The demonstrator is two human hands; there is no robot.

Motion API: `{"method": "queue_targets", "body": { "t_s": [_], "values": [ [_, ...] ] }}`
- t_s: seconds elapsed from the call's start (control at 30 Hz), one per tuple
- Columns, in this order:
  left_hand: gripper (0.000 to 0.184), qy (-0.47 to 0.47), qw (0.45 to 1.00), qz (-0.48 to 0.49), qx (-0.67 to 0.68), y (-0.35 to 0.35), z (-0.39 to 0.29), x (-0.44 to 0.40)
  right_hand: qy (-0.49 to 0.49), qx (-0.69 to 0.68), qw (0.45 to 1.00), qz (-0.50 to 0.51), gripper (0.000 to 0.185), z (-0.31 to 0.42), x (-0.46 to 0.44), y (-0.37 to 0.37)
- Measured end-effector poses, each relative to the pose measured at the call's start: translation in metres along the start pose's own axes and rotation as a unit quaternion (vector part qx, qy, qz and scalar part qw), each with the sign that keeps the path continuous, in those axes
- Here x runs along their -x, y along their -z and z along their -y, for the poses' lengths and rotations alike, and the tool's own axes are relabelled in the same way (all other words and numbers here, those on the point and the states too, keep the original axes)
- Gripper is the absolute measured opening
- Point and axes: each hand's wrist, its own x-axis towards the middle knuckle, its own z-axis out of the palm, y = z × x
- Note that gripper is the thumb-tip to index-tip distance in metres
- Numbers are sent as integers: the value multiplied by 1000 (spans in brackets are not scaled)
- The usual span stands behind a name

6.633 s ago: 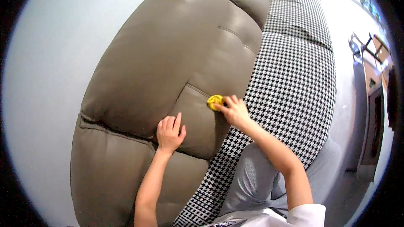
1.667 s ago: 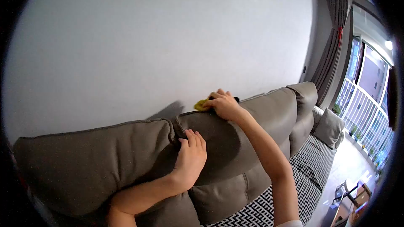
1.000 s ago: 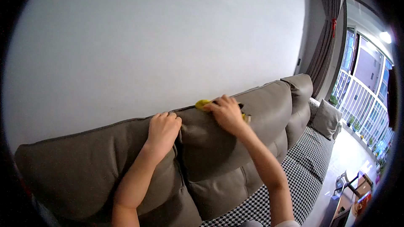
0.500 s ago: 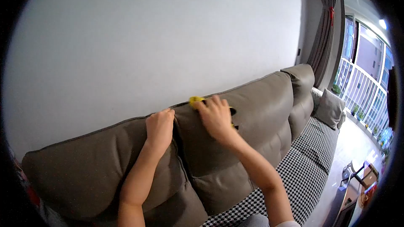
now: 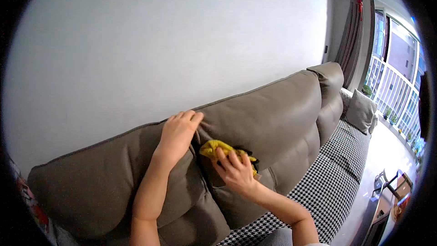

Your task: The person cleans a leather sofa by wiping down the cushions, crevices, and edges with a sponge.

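My left hand (image 5: pixel 182 130) rests over the top edge of the brown leather sofa back (image 5: pixel 268 107), its fingers curled round the cushion by the seam between two sections. Lower and to the right, my right hand (image 5: pixel 233 168) presses a crumpled yellow cloth (image 5: pixel 213 147) with dark parts flat against the front of the backrest. Its fingers lie over the cloth, which sticks out on both sides of the hand.
Behind the sofa stands a plain pale wall (image 5: pixel 173 41). Houndstooth fabric (image 5: pixel 330 173) covers the seat. A grey pillow (image 5: pixel 361 111) lies at the far end, near a dark curtain (image 5: pixel 353 32) and a railed window. A wooden table (image 5: pixel 380 209) stands at lower right.
My right hand has moved the cloth from the backrest's top edge down its front. My left hand stays on the top edge, shifted slightly right. Earlier, the cloth was on a lower cushion.
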Motion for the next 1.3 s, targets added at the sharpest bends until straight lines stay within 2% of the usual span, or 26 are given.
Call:
{"method": "queue_targets", "body": {
  "t_s": [0.03,0.1,0.17,0.23,0.3,0.33,0.37,0.4,0.43,0.5,0.53,0.6,0.63,0.7,0.77,0.83,0.9,0.93,1.0,1.03,1.1,1.17,1.27,1.3],
  "values": [
    [23,-50,997,-39,44,4,-4,1,-16,-2,998,-60,30,-5,-12,5],
    [20,-57,997,-2,55,5,-3,-1,-22,34,990,-136,32,-13,-34,2],
    [20,-51,996,76,-5,5,3,-5,-38,23,992,-119,32,-7,-49,-1],
    [18,-57,997,50,-15,-5,7,-3,-62,55,994,-69,30,1,-48,-15],
    [15,-24,1000,-14,13,-18,10,0,-58,48,995,-71,28,12,-27,-23],
    [15,-22,1000,-10,14,-24,11,1,-30,86,995,-37,30,19,-8,-28],
    [13,-16,997,-59,42,-30,11,2,-3,124,992,-3,33,26,11,-32],
    [11,-12,991,-110,69,-34,11,2,-5,141,990,4,35,33,26,-35],
    [11,-12,992,-109,69,-36,11,3,-5,140,990,4,35,38,37,-31],
    [16,20,989,-120,89,-37,9,4,-12,40,998,44,35,43,56,-20],
    [16,18,988,-120,90,-35,9,4,-13,41,998,45,35,47,72,-17],
    [15,62,990,-78,97,-33,8,1,71,-81,981,159,35,47,89,-13],
    [15,61,990,-80,98,-33,8,0,70,-78,982,158,35,43,84,-12],
    [15,69,989,-85,102,-35,7,1,44,-99,993,47,36,29,64,-3],
    [15,74,989,-79,104,-34,6,1,4,-26,997,-72,38,10,9,22],
    [15,76,989,-73,100,-31,7,2,-44,12,996,-73,37,2,-26,14],
    [15,78,989,-69,107,-29,6,2,-37,57,997,-44,36,12,-26,-9],
    [15,77,989,-66,106,-27,5,3,-26,102,994,-14,36,17,-20,-25],
    [14,78,991,-48,97,-24,3,3,20,140,990,-15,36,28,13,-41],
    [14,78,991,-47,97,-27,4,2,30,142,989,-18,38,32,26,-42],
    [11,39,990,-106,87,-33,6,5,45,134,990,-22,39,44,61,-54],
    [13,60,991,-76,92,-29,3,5,57,131,989,-30,40,53,96,-65],
    [16,84,993,-40,78,-25,2,3,132,48,986,86,38,48,142,-58],
    [17,89,994,-30,59,-24,0,1,127,53,987,87,38,43,153,-52]
  ]
}}
